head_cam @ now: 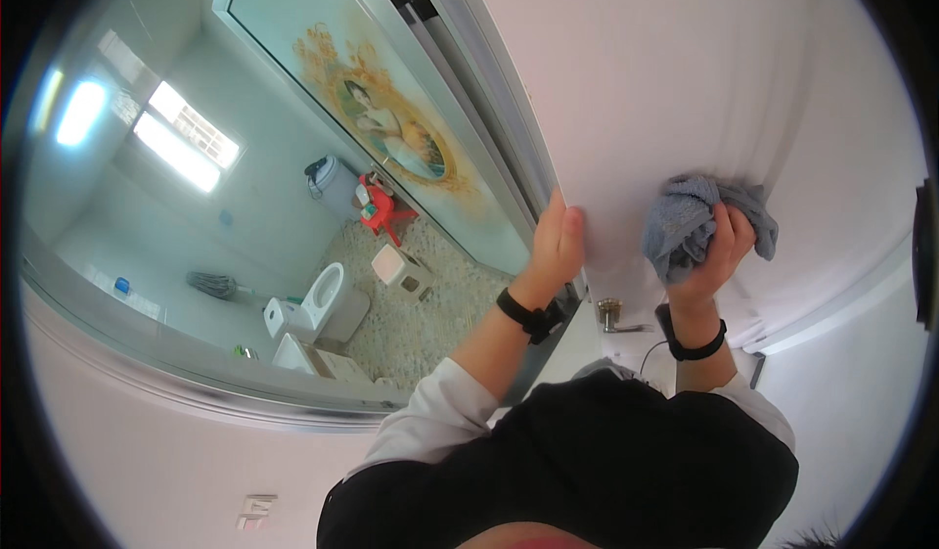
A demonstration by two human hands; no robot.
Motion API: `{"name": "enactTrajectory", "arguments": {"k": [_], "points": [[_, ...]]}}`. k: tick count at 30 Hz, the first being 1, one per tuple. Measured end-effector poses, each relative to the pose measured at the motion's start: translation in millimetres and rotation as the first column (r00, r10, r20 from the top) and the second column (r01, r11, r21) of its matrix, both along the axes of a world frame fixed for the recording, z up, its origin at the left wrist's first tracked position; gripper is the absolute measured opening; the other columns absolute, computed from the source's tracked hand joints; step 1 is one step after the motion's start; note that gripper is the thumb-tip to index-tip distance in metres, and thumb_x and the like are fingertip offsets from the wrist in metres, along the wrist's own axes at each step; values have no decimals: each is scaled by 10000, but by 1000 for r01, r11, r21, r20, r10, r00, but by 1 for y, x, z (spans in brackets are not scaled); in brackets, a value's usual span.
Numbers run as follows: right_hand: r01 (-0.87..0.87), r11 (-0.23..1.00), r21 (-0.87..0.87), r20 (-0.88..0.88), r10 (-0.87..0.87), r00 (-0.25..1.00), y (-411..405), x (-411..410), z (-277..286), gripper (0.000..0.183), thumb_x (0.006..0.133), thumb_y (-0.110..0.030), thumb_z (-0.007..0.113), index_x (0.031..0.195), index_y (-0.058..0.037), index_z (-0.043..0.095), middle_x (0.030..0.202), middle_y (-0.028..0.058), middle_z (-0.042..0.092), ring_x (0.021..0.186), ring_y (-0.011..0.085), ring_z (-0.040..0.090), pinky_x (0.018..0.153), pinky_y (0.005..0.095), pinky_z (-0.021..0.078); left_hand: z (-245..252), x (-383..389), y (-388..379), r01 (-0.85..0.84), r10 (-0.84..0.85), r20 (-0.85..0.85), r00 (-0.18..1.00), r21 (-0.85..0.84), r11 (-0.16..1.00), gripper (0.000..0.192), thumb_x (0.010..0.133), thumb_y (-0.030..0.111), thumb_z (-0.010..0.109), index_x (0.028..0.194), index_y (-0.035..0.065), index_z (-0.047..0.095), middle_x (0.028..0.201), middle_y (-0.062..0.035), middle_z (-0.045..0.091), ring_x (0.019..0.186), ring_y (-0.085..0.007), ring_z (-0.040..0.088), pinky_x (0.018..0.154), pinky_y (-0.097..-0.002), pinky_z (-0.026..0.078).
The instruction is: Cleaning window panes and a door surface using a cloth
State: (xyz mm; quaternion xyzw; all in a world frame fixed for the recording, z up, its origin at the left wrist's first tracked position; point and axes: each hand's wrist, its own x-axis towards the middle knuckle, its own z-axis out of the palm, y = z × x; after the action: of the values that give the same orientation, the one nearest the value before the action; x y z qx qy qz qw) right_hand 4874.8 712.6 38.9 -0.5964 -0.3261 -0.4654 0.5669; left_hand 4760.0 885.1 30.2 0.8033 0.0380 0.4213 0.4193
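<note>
A crumpled grey-blue cloth [682, 222] is bunched in my right hand [722, 244], which presses it against the broad face of a pale door [645, 108]. My left hand [557, 241] grips the edge of that same door, thumb on its face and the other fingers mostly hidden behind it. Below the cloth, a metal lever handle [623, 321] sticks out from the door. Black bands circle both of my wrists.
To the left, a metal-framed doorway opens on a bathroom with a toilet [326, 299], a red stool [381, 208] bearing small items, a white stool [400, 266], a lidded bin [334, 182] and a mop [213, 285]. A decorated glass door [396, 123] stands beside my door.
</note>
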Motion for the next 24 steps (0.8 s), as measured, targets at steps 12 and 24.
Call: {"name": "enactTrajectory", "arguments": {"k": [12,24], "points": [[140,986,89,74,-146,986,-90,113,26,419,787,-27,709,1194,9,617,1214,153,613,1149,332,568,1014,413,423,-26,3,21,-32,28,-72,997,-60,998,892,959,745,317,1321,-48,510,1209,-186,639,1113,-269,623,933,-403,487],[160,951,265,-65,-148,987,-195,255,20,257,880,7,649,1136,-4,627,1153,76,653,1082,218,607,1013,340,440,-59,1,24,-104,185,155,971,-422,901,738,1062,571,217,1403,-49,426,1395,-188,509,1281,-286,505,1085,-417,389]]}}
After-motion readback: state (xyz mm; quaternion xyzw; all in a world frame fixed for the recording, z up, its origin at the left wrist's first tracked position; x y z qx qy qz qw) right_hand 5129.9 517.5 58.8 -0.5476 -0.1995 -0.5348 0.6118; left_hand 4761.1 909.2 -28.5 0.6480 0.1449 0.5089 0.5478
